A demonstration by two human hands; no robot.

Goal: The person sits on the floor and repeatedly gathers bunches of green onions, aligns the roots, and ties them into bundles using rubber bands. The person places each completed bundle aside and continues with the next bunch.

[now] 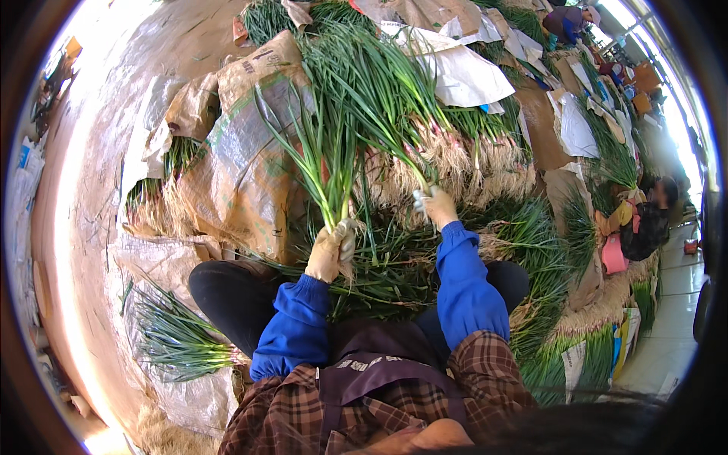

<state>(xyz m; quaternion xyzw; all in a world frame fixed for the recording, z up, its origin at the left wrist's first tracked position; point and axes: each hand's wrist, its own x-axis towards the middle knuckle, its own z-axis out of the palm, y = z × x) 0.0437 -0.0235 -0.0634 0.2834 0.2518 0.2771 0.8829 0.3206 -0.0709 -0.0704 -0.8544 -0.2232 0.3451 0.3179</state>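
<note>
My left hand (331, 248), in a pale glove, is closed around the lower stalks of a bunch of green onions (330, 187). The leaves fan upward and some roots poke out below the fist. To the right, my gloved right hand (437, 206) grips the root end of a thinner green onion stalk (410, 161), whose leaves reach up to the left over the pile. Just beyond both hands lies a large heap of green onions (392, 85), its pale stringy roots (449, 153) turned towards me. Loose green leaves (387, 278) cover the ground between my knees.
Woven plastic sacks (244, 153) cover more onions at the left. One onion bunch (176, 335) lies by my left knee on plastic sheeting (190, 398). Further heaps (540, 244) line the right. A person (645, 227) sits at far right near a pink container (614, 254); another (569, 25) bends at upper right.
</note>
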